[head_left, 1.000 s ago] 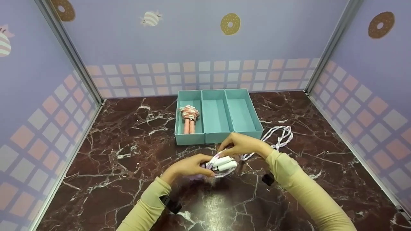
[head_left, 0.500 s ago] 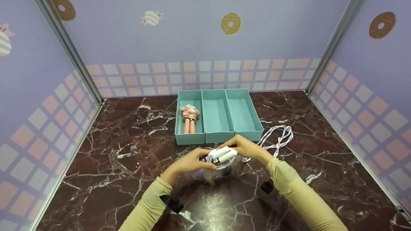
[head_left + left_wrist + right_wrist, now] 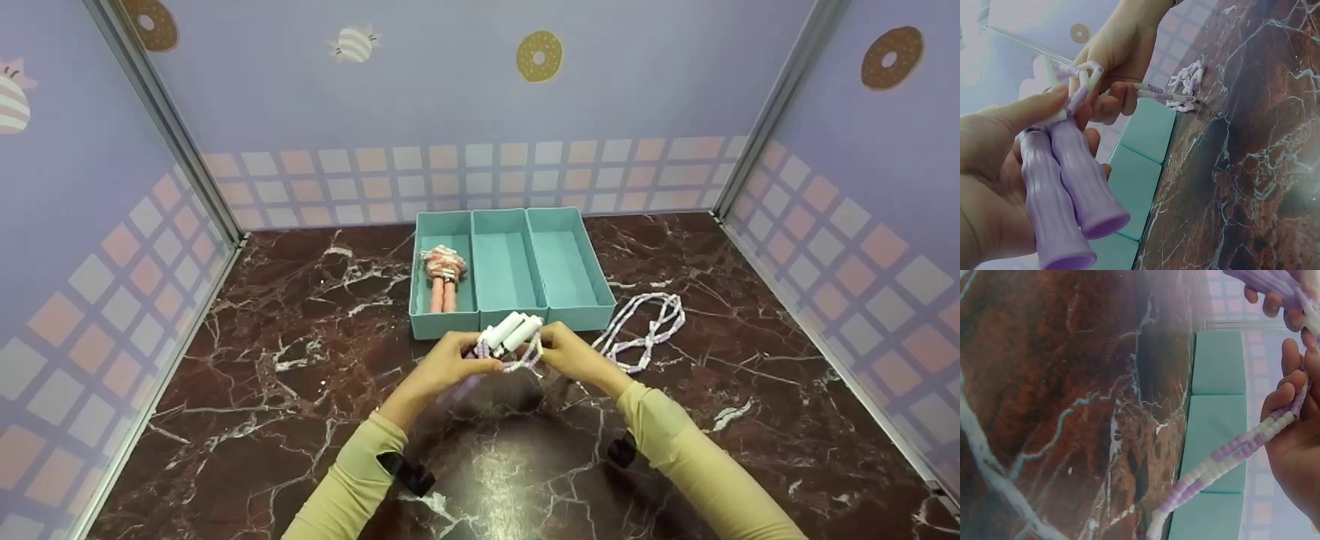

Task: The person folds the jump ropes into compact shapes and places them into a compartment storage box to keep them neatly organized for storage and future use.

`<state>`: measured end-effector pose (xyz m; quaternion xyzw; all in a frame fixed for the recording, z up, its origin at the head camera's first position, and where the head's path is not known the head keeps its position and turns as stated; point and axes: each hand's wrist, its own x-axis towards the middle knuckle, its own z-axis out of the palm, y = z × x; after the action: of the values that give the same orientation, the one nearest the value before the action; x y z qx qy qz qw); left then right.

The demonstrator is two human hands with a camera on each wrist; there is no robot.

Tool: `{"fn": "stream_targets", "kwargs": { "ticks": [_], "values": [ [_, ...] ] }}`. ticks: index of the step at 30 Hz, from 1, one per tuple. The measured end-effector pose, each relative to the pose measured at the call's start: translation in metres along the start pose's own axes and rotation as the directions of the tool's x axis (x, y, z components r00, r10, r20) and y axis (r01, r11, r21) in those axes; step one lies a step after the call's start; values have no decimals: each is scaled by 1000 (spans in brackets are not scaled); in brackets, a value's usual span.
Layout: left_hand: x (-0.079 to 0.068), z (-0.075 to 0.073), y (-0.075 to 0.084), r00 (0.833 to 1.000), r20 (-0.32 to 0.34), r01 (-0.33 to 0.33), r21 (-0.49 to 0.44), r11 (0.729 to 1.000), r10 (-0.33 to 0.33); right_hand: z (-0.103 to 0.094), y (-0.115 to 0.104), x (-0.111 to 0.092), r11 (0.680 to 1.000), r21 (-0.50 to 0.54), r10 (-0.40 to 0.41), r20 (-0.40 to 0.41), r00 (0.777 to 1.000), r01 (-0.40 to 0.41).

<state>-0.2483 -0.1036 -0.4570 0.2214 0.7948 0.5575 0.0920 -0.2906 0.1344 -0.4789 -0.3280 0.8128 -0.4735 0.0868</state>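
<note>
In the head view my left hand (image 3: 450,364) grips a jump rope's two handles side by side, just in front of the teal box. Their white ends (image 3: 514,334) point up and away. The left wrist view shows the purple grips (image 3: 1053,191) of the handles under my thumb, with beaded rope looped around them. My right hand (image 3: 574,356) pinches a doubled strand of the purple-and-white beaded rope (image 3: 1233,458) close beside the handles. From there the rope runs to a loose looped pile (image 3: 645,337) lying on the table at right.
A teal box (image 3: 506,262) with three compartments stands at the back. Its left compartment holds a bundled coral jump rope (image 3: 444,277); the other two show bare bottoms. Patterned panels (image 3: 480,97) enclose the dark marbled table (image 3: 300,420) at the back and sides.
Both hands have carried the handles up and away toward the box, tilting the white ends upward. My right hand has drawn a little back from the left, keeping hold of the rope.
</note>
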Motion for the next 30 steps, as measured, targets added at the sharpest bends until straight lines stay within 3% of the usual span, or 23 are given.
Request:
{"fn": "stream_targets", "kwargs": {
  "ticks": [7, 14, 19, 24, 27, 30],
  "values": [
    [5, 0, -4, 984, -166, 43, -125, 991, -63, 5, 7, -7, 1000, 2, -8, 30, 1000, 8],
    [8, 3, -6, 938, -324, 58, -210, 976, -126, 13, 1, -13, 998, -64, 9, 27, 1000, -7],
    [12, 2, -8, 908, -407, 31, -176, 984, -101, 19, -3, -15, 983, -174, -61, 17, 998, 63],
    [12, 1, -12, 888, -455, 19, -91, 996, -59, 23, -13, -19, 929, -339, -154, 3, 988, 146],
    [13, 1, -14, 873, -486, 22, -36, 999, -37, 26, -19, -22, 881, -441, -185, 10, 983, 170],
    [13, 1, -15, 863, -504, 43, 52, 998, -10, 30, -25, -25, 814, -548, -220, 20, 975, 194]
  ]
}}
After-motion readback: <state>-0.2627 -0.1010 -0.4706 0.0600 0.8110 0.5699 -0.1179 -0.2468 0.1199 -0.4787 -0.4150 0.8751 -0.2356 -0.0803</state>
